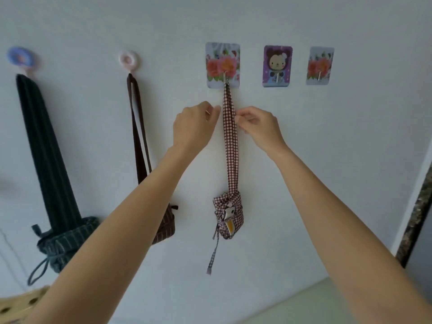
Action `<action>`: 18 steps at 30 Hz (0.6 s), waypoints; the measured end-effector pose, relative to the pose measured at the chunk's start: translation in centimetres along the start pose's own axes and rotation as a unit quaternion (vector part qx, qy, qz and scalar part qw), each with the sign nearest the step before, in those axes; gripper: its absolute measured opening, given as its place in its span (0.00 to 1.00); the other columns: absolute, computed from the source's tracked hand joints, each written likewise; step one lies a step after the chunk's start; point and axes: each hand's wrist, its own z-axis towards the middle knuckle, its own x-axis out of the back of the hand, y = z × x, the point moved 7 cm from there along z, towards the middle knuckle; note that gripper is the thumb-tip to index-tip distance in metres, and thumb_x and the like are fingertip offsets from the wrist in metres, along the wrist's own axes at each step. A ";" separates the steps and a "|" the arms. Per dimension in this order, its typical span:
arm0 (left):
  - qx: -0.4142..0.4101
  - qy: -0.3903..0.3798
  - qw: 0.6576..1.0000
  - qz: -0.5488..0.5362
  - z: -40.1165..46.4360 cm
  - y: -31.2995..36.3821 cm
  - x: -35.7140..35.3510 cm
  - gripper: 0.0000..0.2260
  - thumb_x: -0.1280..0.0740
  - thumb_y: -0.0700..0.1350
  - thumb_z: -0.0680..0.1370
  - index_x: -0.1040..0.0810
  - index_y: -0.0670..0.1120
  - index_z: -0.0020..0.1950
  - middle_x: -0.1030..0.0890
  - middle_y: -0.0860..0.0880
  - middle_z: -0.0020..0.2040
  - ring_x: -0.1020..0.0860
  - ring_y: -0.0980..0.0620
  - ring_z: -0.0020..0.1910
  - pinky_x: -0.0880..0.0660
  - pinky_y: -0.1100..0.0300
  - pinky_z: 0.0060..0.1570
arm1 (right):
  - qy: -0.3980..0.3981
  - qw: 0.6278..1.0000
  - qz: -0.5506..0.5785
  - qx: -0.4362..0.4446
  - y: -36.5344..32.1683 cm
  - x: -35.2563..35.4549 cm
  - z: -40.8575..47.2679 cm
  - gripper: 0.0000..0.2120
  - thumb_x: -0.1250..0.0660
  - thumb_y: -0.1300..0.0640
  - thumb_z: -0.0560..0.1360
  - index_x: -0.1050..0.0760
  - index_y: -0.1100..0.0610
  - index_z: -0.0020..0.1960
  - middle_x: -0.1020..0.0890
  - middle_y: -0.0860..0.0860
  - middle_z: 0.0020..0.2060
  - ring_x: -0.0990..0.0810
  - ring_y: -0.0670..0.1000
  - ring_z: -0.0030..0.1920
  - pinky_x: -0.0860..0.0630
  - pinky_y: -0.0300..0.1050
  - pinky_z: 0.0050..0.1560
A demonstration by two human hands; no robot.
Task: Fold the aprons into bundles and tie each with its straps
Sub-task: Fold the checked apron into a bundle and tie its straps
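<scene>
Between both hands' fingers (240, 118), checked apron's hanging strap (230, 136).

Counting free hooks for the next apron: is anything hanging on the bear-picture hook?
No. The bear hook is bare; the checked bundle hangs from the flower hook to its left.

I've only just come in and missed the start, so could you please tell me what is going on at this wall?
A person is hanging folded, tied apron bundles on wall hooks. The checked apron bundle hangs by its neck loop from the floral hook. The left hand is beside the loop, and the right hand is at its other edge, fingertips about touching it. A dark green striped bundle and a brown striped bundle already hang to the left. Two hooks on the right are free.
</scene>
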 end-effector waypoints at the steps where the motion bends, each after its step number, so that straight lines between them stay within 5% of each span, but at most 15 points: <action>1: 0.003 -0.015 1.000 -0.011 -1.7 -0.5 -0.5 0.17 0.44 0.58 0.79 0.22 0.48 0.49 0.17 0.52 0.44 0.19 0.48 0.41 0.24 0.51 0.48 | 0.003 1.000 0.001 -0.009 0.7 0.1 -1.8 0.08 0.33 0.59 0.75 0.20 0.56 0.53 0.19 0.45 0.43 0.22 0.39 0.43 0.28 0.29 0.48; 3: 0.004 -0.079 0.997 -0.011 -5.1 -1.5 -2.2 0.15 0.41 0.57 0.78 0.23 0.49 0.53 0.18 0.53 0.47 0.19 0.51 0.45 0.25 0.53 0.51 | -0.011 0.999 0.001 -0.048 3.0 -0.2 -5.5 0.10 0.33 0.61 0.74 0.23 0.56 0.56 0.19 0.47 0.46 0.23 0.40 0.44 0.31 0.25 0.45; 7: 0.024 -0.285 0.957 0.049 -12.0 -4.5 -7.4 0.20 0.34 0.59 0.74 0.27 0.50 0.61 0.20 0.52 0.55 0.22 0.52 0.52 0.27 0.56 0.55 | -0.147 0.975 -0.005 -0.167 9.7 -3.3 -13.0 0.23 0.29 0.63 0.71 0.32 0.55 0.64 0.25 0.51 0.55 0.24 0.51 0.53 0.30 0.36 0.48; 9: 0.032 -0.330 0.941 0.066 -14.1 -5.0 -8.9 0.22 0.34 0.60 0.74 0.28 0.50 0.62 0.21 0.51 0.56 0.23 0.50 0.54 0.29 0.56 0.54 | -0.188 0.965 -0.032 -0.179 11.5 -4.6 -15.2 0.29 0.28 0.63 0.70 0.36 0.57 0.68 0.28 0.51 0.59 0.26 0.52 0.56 0.32 0.39 0.51; 12: 0.055 -0.335 0.940 0.040 -15.2 -4.5 -9.6 0.22 0.34 0.61 0.73 0.27 0.50 0.62 0.20 0.51 0.56 0.24 0.50 0.55 0.30 0.57 0.53 | -0.178 0.967 -0.010 -0.183 12.2 -5.3 -16.3 0.30 0.27 0.61 0.70 0.36 0.55 0.67 0.25 0.49 0.54 0.25 0.49 0.52 0.31 0.33 0.47; 18: 0.038 -0.264 0.964 0.007 -15.2 -4.1 -9.3 0.14 0.30 0.53 0.72 0.21 0.49 0.55 0.18 0.52 0.49 0.22 0.51 0.49 0.29 0.59 0.49 | -0.133 0.975 -0.004 -0.177 12.8 -6.8 -17.8 0.14 0.27 0.54 0.70 0.24 0.57 0.53 0.21 0.43 0.41 0.23 0.40 0.39 0.28 0.32 0.40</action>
